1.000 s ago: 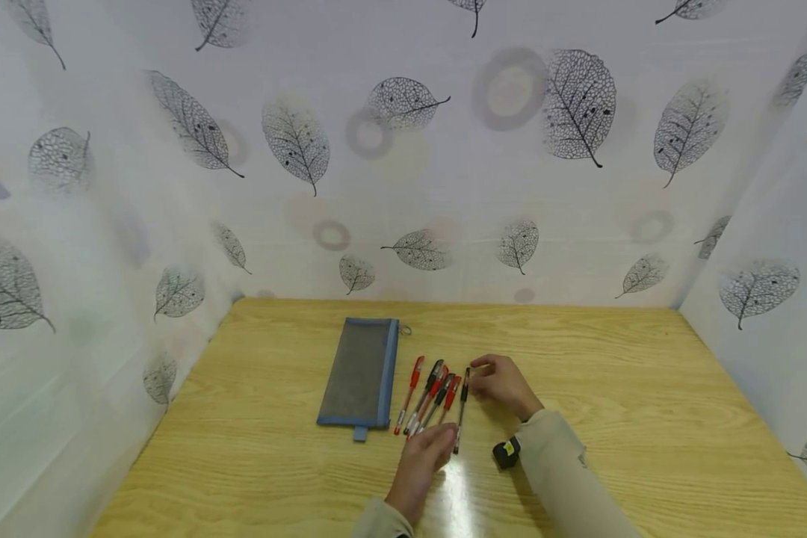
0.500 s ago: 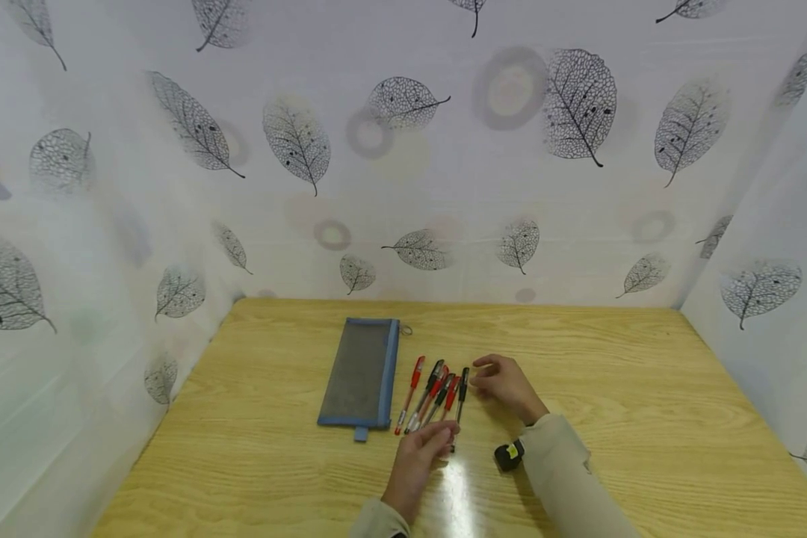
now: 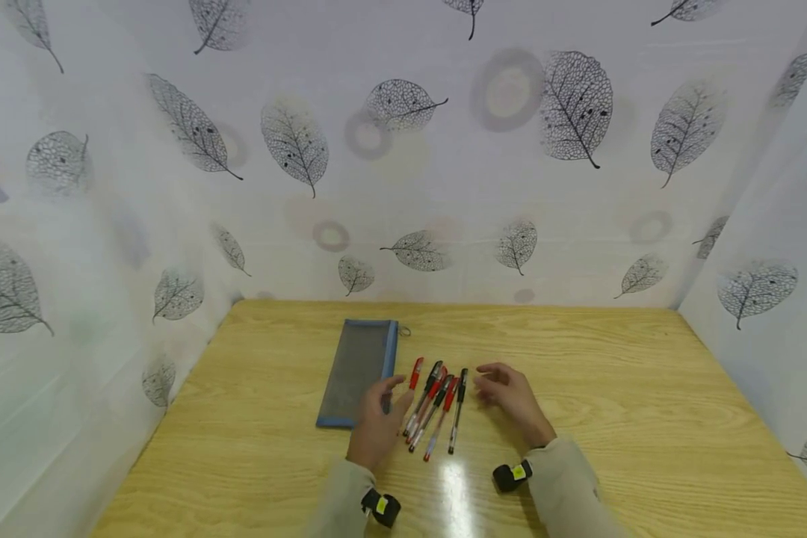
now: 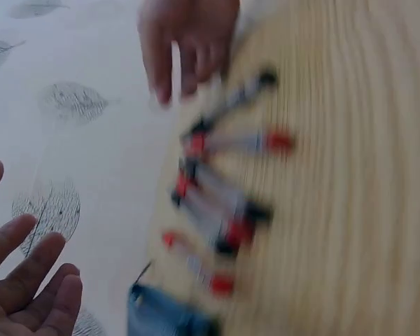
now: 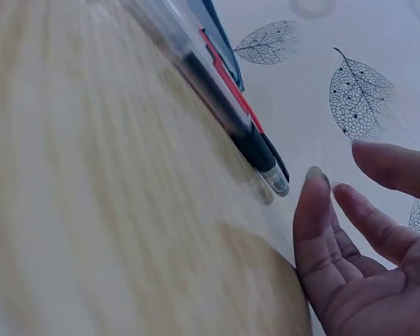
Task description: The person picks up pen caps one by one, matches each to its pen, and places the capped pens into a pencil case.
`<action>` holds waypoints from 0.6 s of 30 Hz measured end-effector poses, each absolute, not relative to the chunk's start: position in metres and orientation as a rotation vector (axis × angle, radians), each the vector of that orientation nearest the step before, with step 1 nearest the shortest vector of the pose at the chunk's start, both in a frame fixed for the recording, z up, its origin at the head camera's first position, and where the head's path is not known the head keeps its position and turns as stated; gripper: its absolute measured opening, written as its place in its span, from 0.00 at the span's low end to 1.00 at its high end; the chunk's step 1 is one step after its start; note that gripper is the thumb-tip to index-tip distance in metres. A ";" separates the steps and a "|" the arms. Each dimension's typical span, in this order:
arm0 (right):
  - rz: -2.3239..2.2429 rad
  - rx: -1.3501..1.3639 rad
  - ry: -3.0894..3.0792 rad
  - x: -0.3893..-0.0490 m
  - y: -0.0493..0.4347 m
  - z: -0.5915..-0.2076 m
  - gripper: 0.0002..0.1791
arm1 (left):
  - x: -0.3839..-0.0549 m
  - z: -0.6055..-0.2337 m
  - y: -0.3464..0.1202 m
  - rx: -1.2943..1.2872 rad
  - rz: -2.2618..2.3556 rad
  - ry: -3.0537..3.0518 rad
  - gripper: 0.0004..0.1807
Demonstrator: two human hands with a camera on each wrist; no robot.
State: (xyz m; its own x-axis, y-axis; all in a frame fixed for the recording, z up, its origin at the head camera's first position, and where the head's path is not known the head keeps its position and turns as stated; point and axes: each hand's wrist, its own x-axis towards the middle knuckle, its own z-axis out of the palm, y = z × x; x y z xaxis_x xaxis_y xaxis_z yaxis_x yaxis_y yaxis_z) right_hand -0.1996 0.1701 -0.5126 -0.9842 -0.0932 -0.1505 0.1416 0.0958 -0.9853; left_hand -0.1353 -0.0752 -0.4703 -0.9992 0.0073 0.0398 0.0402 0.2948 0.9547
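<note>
Several red-capped and black-capped gel pens lie side by side on the wooden table in the head view, among them a red pen [image 3: 415,373] at the left and a black pen [image 3: 462,385] at the right. My left hand [image 3: 374,430] hovers over the lower right part of a grey mesh zip pouch [image 3: 356,370], close to the red pen, with fingers spread and nothing in them. Part of that pen is hidden behind it. Just right of the black pen is my right hand [image 3: 514,396], fingers loosely bent and apart from the pen [image 5: 252,147] in the right wrist view.
A small ring [image 3: 405,331] is attached at the pouch's upper right corner. Behind the wooden table [image 3: 619,388] hangs a white leaf-patterned curtain [image 3: 457,172], which also runs along both sides. The left wrist view is blurred.
My left hand has moved left and away from me, from the pens' near ends to the pouch's right side. The rightmost black pen has shifted slightly left. My right hand has drawn back slightly.
</note>
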 end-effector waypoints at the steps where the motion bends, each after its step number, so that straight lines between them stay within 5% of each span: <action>1: -2.043 0.068 2.163 -0.198 0.169 -0.514 0.20 | -0.140 -0.470 -0.079 -0.076 -1.728 -2.537 0.23; 9: -2.261 0.201 2.025 -0.189 0.159 -0.516 0.17 | -0.178 -0.469 -0.102 -0.287 -0.834 -2.733 0.23; 18: -2.273 0.237 2.032 -0.183 0.152 -0.517 0.15 | -0.196 -0.476 -0.106 -0.238 -0.441 -3.019 0.35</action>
